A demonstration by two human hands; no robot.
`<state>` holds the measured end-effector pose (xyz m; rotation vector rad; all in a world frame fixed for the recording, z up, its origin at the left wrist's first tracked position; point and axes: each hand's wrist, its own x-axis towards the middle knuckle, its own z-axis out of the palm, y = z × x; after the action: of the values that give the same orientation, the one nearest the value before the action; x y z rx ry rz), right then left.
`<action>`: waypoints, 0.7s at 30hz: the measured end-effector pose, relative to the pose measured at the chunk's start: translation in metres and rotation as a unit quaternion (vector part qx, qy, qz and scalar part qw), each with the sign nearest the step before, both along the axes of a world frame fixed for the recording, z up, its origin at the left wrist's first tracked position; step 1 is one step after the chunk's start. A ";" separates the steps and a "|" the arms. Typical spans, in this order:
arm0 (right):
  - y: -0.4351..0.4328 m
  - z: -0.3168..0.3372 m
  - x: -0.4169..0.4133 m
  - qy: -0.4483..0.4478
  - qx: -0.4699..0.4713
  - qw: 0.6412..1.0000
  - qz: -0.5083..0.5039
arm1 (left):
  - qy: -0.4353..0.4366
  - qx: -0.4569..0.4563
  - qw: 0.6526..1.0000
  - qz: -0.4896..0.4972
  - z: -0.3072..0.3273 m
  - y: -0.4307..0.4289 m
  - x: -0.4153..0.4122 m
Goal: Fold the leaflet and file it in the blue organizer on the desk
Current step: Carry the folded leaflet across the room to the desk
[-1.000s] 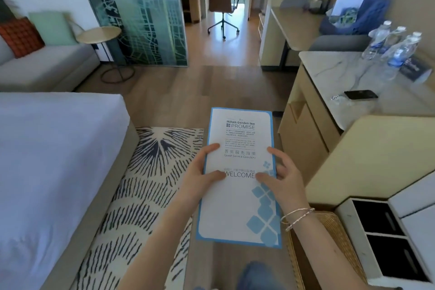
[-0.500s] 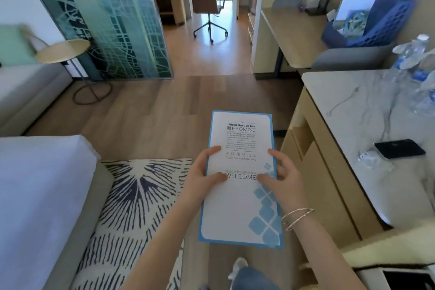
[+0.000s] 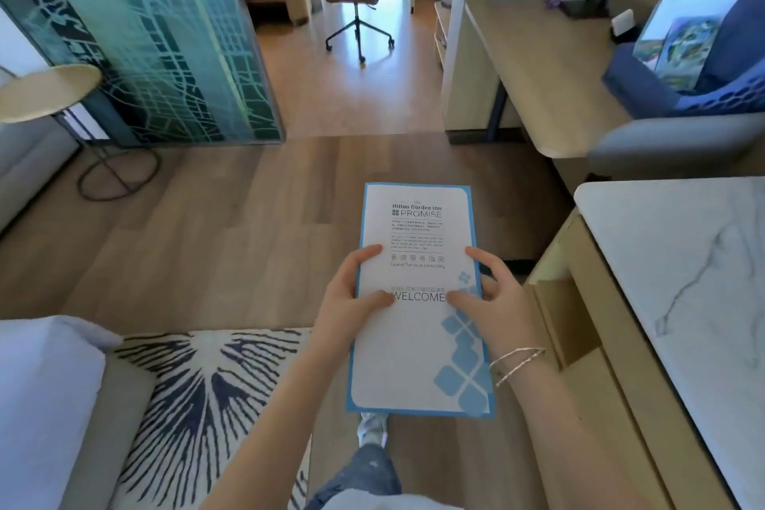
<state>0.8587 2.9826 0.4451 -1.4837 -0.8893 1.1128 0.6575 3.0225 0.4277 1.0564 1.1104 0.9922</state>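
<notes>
Desk (image 3: 550,66) along the upper right of the frame, far end toward the top edge. Blue organizer (image 3: 703,91) at the desk's near right end, right up against the frame's right edge, already holding a tall sheet with a coloured picture on it. Well apart from both, low in the middle of the frame: leaflet (image 3: 418,302), held flat above the wooden floor, long axis running up and down the frame, top end tipped a little leftward. Organizer up and to the right of the leaflet, so closer to the right hand.

Left hand (image 3: 347,311) closed on the left long edge, thumb across the face, fingers curling under. Right hand (image 3: 492,302) closed on the right long edge in the same way, thin bracelets at the wrist. Both at about mid-length.

Readable print, top down: "Hilton Garden Inn PROMISE", then "Guest Service Directory" under a line of Chinese characters, then large "WELCOME". Small paragraphs too fine to read. Blue border, blue squares at lower right. Probably already folded, judging by the narrow shape; filing not yet done.
</notes>
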 end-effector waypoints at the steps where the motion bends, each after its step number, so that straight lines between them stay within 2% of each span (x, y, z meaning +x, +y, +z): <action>1: 0.026 -0.001 0.002 -0.003 0.001 1.000 -0.004 | -0.004 0.003 1.000 -0.006 -0.002 0.029 0.002; 11: 0.254 0.034 0.059 -0.011 0.048 0.990 -0.130 | -0.014 0.024 0.989 -0.144 0.045 0.310 0.075; 21: 0.414 0.000 0.190 0.009 0.029 0.968 -0.251 | 0.005 -0.014 0.968 -0.249 0.017 0.506 0.233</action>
<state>1.0485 3.3967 0.4454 -1.5326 -0.4844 0.7160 0.8902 3.5286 0.4448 1.2389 0.8036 0.5664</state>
